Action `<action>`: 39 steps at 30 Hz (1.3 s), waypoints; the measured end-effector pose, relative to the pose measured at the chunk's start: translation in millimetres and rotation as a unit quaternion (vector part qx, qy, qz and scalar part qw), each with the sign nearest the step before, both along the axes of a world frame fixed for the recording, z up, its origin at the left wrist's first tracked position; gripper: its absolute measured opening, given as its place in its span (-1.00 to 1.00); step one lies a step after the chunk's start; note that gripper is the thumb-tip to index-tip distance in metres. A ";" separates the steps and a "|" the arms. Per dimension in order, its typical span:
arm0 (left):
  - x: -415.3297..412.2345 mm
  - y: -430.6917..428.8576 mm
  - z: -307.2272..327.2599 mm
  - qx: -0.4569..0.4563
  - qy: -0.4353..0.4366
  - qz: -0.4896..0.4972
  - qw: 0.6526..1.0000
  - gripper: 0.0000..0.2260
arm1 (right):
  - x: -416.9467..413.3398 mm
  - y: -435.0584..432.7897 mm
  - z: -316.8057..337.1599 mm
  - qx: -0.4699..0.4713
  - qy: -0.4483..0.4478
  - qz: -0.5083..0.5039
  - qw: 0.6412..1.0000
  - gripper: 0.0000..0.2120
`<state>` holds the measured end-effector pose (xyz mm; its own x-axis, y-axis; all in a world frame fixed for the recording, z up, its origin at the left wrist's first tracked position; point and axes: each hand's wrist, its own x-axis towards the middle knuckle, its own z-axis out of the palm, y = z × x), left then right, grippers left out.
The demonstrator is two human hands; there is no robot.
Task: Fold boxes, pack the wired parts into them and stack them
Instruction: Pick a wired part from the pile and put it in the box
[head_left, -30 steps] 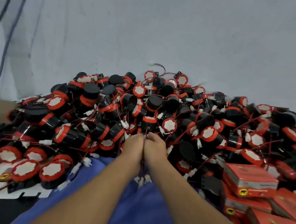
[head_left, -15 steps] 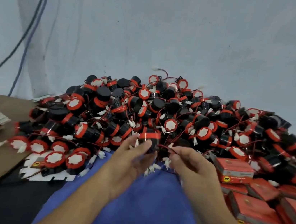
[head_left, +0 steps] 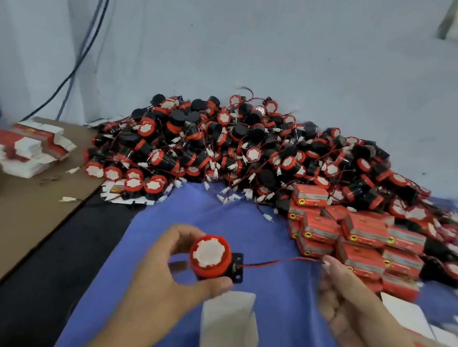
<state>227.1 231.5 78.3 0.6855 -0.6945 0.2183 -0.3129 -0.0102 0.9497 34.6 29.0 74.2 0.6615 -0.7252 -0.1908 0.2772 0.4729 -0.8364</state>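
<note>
In the head view, the left hand point(head_left: 177, 271) sits in the lower middle of the frame, its grip clenched, thumb and fingers curled, around a round red-and-black wired part with a white face point(head_left: 211, 257). A thin red-and-black wire point(head_left: 277, 262) runs from that part to the right, to the tips of the right hand point(head_left: 350, 305), whose grip pinches the wire's end. Just below the held part an open white cardboard box point(head_left: 226, 327) stands upright on the blue cloth point(head_left: 244, 227). Across the middle of the frame lies a big heap of red-and-black wired parts point(head_left: 253, 153) against the pale wall. At the right, a stack of closed red boxes point(head_left: 359, 237) touches the heap. At the left, flat white-and-red box blanks point(head_left: 24, 146) lie piled on a brown cardboard sheet point(head_left: 12, 217).
</note>
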 end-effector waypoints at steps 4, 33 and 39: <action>-37.6 9.5 -31.0 0.085 -0.138 0.043 0.986 -0.41 | 3.1 31.4 11.4 0.080 -0.083 -0.079 0.990 -0.79; -60.4 4.3 -141.8 0.192 -0.392 0.114 0.893 -0.59 | 68.2 94.1 -36.4 -0.497 0.175 0.046 0.849 -0.69; -65.2 2.0 -137.9 0.161 -0.290 0.129 0.934 -0.76 | 40.5 70.1 -35.1 -0.472 0.209 0.019 0.856 -0.69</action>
